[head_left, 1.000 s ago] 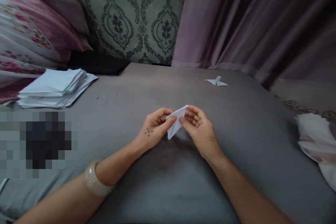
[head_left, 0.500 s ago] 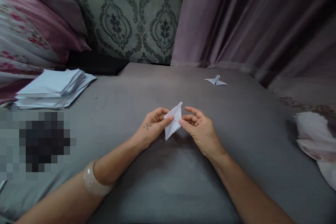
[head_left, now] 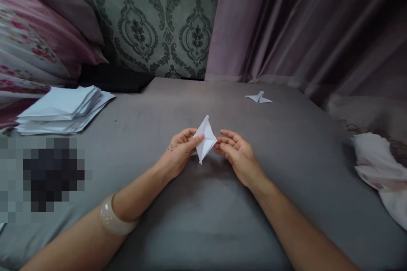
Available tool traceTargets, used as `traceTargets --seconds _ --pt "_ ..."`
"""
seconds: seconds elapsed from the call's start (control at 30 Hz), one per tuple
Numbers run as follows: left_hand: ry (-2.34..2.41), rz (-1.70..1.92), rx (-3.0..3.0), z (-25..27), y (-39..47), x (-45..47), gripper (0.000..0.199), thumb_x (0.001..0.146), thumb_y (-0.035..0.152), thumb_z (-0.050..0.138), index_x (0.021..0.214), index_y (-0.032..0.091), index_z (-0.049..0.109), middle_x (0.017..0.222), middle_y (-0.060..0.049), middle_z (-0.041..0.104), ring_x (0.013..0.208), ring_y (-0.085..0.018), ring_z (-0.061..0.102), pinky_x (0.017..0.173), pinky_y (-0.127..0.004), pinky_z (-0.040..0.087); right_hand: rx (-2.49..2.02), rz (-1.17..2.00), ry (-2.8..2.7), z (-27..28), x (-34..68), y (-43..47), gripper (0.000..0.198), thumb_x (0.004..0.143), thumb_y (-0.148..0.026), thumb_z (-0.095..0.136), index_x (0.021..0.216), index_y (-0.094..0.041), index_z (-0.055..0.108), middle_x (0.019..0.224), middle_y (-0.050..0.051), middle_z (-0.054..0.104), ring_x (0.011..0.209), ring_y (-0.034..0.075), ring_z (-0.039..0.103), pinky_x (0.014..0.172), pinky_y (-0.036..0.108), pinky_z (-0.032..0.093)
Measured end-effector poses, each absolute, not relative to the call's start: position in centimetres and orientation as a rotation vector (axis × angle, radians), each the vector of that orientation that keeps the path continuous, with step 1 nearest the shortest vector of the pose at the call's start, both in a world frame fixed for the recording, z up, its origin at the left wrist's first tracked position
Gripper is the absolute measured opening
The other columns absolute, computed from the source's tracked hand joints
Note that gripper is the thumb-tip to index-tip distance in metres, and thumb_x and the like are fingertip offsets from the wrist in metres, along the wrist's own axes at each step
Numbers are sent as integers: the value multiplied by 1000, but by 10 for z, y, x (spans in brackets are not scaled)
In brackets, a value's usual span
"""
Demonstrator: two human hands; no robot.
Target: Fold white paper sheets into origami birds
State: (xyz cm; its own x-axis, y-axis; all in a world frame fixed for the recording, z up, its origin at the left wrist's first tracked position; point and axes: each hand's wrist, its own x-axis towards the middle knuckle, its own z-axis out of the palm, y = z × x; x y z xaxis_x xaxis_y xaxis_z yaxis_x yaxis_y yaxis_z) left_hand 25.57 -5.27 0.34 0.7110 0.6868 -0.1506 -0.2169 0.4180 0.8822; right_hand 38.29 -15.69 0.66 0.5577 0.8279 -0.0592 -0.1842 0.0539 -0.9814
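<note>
My left hand (head_left: pixel 182 148) pinches a folded white paper (head_left: pixel 205 146) between the thumb, which lies on its face, and fingers behind it. The paper is diamond-shaped, with creases across its middle, and stands tilted above the grey sheet. At its right corner is my right hand (head_left: pixel 237 154), fingers apart and loosely curled. Some of its fingertips reach the paper's edge; whether they touch it I cannot tell. The right thumb is off the paper.
A winged folded paper figure (head_left: pixel 259 98) lies at the back right on the grey sheet (head_left: pixel 178 228). White paper sheets (head_left: pixel 63 106) are stacked at left, near a black folded item (head_left: pixel 117 78). Pale cloth (head_left: pixel 375 161) lies at right; curtains (head_left: pixel 241 25) hang behind.
The folded paper has turned more upright and shifted slightly left with my left hand. My right thumb has come off its right edge, and the right fingers have spread.
</note>
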Motion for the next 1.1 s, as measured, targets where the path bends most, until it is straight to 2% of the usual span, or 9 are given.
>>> traceTargets --seconds 0.17,0.27,0.4,0.5,0.57,0.67,0.83,0.93,1.1 --pt "517 553 952 5 -52 255 25 73 31 78 86 14 66 80 -4 68 70 -12 62 70 -26 49 -1331 971 -840 8 375 -161 25 76 -25 64 100 -19 63 97 7 72 92 19 69 83 38 56" --pt "577 545 1039 3 -53 255 31 71 33 79 91 14 65 80 -2 64 69 -11 59 67 -24 46 -1328 837 -995 10 372 -164 21 78 -28 64 98 -20 63 96 5 71 91 18 68 84 36 56" --pt "680 785 1296 3 -55 254 40 65 30 83 96 18 62 80 3 56 70 -8 50 64 -20 40 -1424 559 -1101 7 370 -164 13 82 -30 64 90 -20 61 87 4 68 80 16 66 74 33 56" --pt "545 710 1424 5 -58 253 25 77 35 74 90 16 64 81 0 60 73 -11 52 70 -22 42 -1525 305 -1208 5 370 -164 9 83 -27 62 90 -21 60 87 3 64 78 16 63 74 33 54" --pt "463 612 1401 6 -60 253 28 85 43 63 87 15 67 83 -4 63 79 -14 56 76 -26 44 -1563 129 -1268 4 370 -164 7 83 -24 60 90 -22 60 88 3 62 81 16 61 75 33 53" --pt "403 543 1232 5 -61 254 36 89 48 56 88 14 68 87 -6 65 84 -16 59 79 -29 47 -1622 -27 -1313 4 372 -165 10 85 -21 58 94 -22 61 93 5 61 88 18 60 80 34 52" --pt "488 461 1140 -5 -52 257 27 75 31 73 93 11 71 84 -8 68 71 -13 59 64 -23 46 -1712 -65 -1416 3 383 -165 17 87 -20 54 100 -23 64 99 7 65 96 22 59 86 39 50" --pt "570 452 1316 -11 -45 255 27 75 28 69 96 11 71 79 -7 67 61 -11 55 56 -22 42 -1715 -48 -1455 1 389 -164 25 87 -13 49 104 -23 64 103 5 69 101 22 59 91 41 48" --pt "683 577 1844 -20 -37 251 25 77 28 67 99 18 71 76 -3 62 60 -12 50 57 -23 39 -1758 139 -1559 -6 389 -164 39 83 -7 46 115 -23 60 107 6 68 105 20 59 91 39 50"
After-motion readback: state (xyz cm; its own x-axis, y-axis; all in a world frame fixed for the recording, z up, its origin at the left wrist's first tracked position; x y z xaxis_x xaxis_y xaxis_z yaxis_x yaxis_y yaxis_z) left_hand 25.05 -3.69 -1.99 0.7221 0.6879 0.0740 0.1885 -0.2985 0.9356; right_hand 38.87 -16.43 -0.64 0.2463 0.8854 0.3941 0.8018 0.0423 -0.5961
